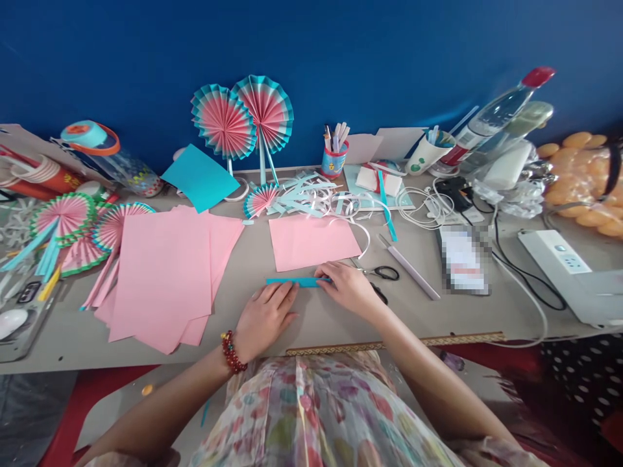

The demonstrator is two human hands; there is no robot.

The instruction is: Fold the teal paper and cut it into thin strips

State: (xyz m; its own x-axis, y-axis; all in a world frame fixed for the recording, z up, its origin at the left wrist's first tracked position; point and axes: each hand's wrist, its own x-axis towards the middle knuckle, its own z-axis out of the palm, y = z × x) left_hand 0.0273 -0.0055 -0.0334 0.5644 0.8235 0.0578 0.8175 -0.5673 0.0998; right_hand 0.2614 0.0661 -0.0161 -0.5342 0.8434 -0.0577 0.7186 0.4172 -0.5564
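A narrow blue paper strip [306, 283] lies flat on the table in front of me, running left to right. My left hand [265, 318] rests flat with fingers stretched, their tips on the strip's near edge. Over the strip's right end, my right hand [348, 288] has its fingers bent and closed on the paper. Just beyond the strip is a pink paper sheet [314, 243]. Scissors [384, 273] with black handles lie right beside my right hand, partly hidden by it. A pale utility knife [413, 272] lies farther right.
Stacked pink sheets [163, 279] lie left, near folded paper fans [63, 220]. Two round fans [263, 117] lean on the blue wall above paper scraps [311, 194]. At right are a phone [464, 259], cables and a power strip [559, 259]. A patterned ruler [389, 344] lies along the front edge.
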